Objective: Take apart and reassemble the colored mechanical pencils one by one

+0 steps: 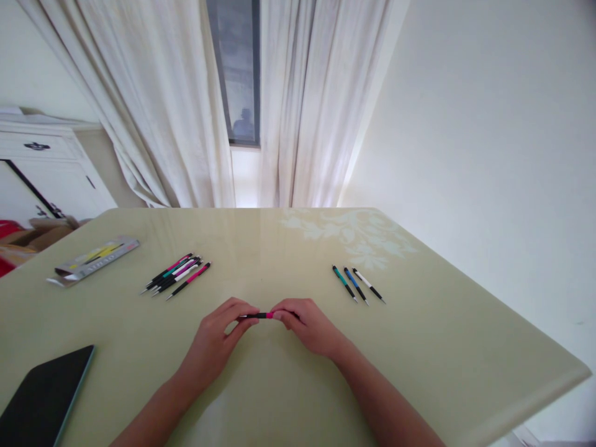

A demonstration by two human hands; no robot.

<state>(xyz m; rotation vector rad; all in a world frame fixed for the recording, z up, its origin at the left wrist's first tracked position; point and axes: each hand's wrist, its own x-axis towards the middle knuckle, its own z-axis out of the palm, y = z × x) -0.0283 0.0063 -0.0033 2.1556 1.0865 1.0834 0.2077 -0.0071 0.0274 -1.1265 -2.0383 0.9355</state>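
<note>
My left hand and my right hand meet at the middle of the pale green table, both pinched on one black and pink pen held level between them. The left fingers grip its black end, the right fingers its pink end. A bunch of several pens in black, pink, green and white lies to the far left of my hands. To the far right lie three pens side by side: a green one, a blue one and a white one.
A flat silver pen package lies at the table's left. A dark tablet sits at the near left corner. White curtains and a window stand beyond the far edge, a white cabinet at the left. The right table edge runs diagonally.
</note>
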